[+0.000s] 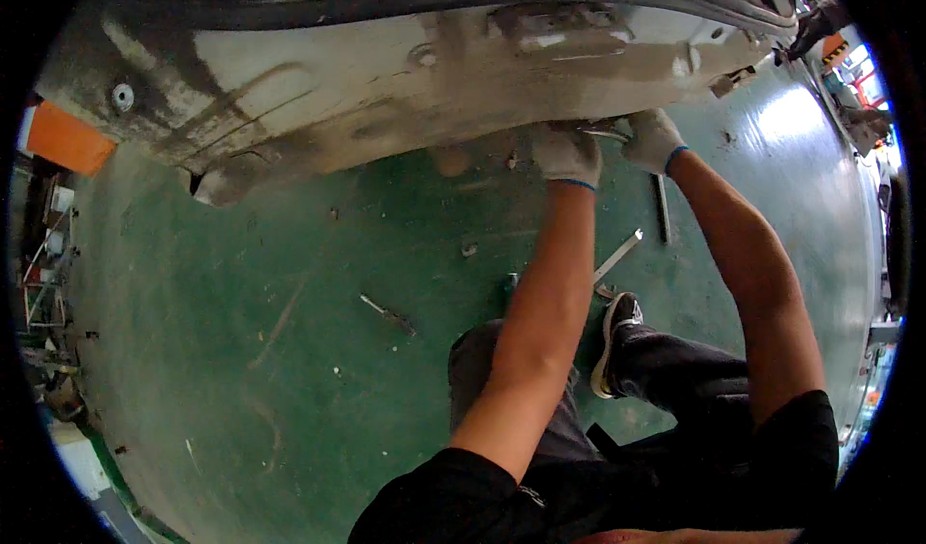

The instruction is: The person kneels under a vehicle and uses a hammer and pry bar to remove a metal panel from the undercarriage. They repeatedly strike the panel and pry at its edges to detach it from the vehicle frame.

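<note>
Two strips [617,257] litter the floor [241,284] — a dirty panel [357,91] crowds both gloved hands [569,158], grip unclear.

Stained, matt metal panel [367,76]

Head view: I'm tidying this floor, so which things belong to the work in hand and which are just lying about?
In the work, it seems:
dirty panel, above the hands
shiny metal piece, between the left hand and right hand

Apparently just lying about on the green floor:
slim tool with a shiny end
light strip
grey bar
</note>
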`<state>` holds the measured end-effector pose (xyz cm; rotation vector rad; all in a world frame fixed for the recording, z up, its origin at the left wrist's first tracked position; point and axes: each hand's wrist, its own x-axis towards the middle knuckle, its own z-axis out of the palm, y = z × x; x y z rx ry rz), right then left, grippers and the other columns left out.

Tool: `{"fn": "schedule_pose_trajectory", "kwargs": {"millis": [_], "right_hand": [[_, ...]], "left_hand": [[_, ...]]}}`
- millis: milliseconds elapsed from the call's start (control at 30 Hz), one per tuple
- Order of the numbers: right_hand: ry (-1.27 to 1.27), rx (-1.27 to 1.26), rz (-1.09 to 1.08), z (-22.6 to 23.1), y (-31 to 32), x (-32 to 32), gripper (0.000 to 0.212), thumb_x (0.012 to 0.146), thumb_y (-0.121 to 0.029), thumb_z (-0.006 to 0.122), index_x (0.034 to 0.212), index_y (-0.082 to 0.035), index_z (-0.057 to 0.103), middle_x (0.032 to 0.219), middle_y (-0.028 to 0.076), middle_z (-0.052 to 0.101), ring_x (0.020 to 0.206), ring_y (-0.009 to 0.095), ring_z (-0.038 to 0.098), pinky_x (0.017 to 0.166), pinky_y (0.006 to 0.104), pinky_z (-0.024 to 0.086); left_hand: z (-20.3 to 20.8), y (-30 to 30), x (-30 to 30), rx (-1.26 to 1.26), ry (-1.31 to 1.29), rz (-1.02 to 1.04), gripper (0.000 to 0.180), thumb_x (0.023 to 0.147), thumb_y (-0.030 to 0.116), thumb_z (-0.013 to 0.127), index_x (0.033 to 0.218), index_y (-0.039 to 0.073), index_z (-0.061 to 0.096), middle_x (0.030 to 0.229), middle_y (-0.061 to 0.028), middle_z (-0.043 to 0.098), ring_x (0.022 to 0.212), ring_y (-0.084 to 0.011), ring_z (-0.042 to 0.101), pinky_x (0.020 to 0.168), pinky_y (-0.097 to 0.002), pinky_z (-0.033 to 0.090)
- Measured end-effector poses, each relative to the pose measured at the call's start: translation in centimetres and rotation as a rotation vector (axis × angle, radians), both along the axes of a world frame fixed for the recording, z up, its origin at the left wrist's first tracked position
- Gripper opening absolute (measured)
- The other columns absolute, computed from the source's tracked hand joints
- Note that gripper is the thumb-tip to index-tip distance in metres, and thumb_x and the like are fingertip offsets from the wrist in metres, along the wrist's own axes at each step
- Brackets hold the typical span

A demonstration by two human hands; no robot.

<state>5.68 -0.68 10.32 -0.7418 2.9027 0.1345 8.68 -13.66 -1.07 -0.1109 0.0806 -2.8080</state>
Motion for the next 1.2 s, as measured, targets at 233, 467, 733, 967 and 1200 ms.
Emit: {"fn": "schedule_pose_trajectory", "kwargs": {"millis": [233,467,733,967,1200], "right_hand": [[-0.003,-0.116,-0.365,-1.0,-0.9,4.5,0.049,0.075,-0.017,0.068,0.120,0.000,0.061,0.119,0.024,0.065,0.115,0.041,0.061,0.097,0.0473,0.052],[-0.155,-0.136,-0.382,1.9,-3.6,7.9,0.050,0.074,-0.017,0.067,0.120,-0.001,0.061,0.116,0.026,0.066,0.112,0.041,0.063,0.097,0.0480,0.052],[-0.067,-0.164,-0.263,-1.6,-1.3,4.0,0.059,0.071,-0.021,0.070,0.124,0.001,0.058,0.114,0.027,0.068,0.114,0.042,0.063,0.097,0.0474,0.051],[-0.140,-0.204,-0.365,-1.8,-4.2,9.4,0.063,0.074,-0.026,0.071,0.129,-0.001,0.055,0.119,0.025,0.066,0.112,0.040,0.065,0.094,0.0448,0.053],[0.043,-0.173,-0.013,-4.7,3.5,-1.5,0.059,0.072,-0.020,0.070,0.127,-0.004,0.059,0.115,0.024,0.067,0.118,0.036,0.062,0.098,0.0461,0.050]], "left_hand": [[-3.5,-1.7,0.0,-1.339,-0.420,0.390,0.049,0.101,0.040,0.046,0.133,0.003,0.055,0.135,-0.0132,0.059,0.124,-0.0288,0.055,0.104,-0.0443,0.045],[-2.2,-3.7,0.7,-0.153,-0.240,-0.171,0.046,0.103,0.042,0.040,0.126,0.007,0.058,0.123,-0.0111,0.065,0.109,-0.0270,0.062,0.089,-0.0411,0.054],[-5.3,-3.6,-1.2,-1.088,-0.307,0.287,0.041,0.103,0.039,0.040,0.123,0.010,0.061,0.119,-0.0070,0.067,0.111,-0.0259,0.061,0.091,-0.0410,0.052],[-5.2,-5.8,0.2,-0.911,-0.222,0.143,0.038,0.101,0.032,0.042,0.126,0.008,0.061,0.120,-0.0071,0.068,0.112,-0.0299,0.061,0.103,-0.0454,0.044],[-3.8,-1.9,-1.6,-1.029,-0.219,0.147,0.039,0.102,0.026,0.043,0.132,0.007,0.058,0.130,-0.0095,0.066,0.121,-0.0302,0.060,0.108,-0.0458,0.042]]}}
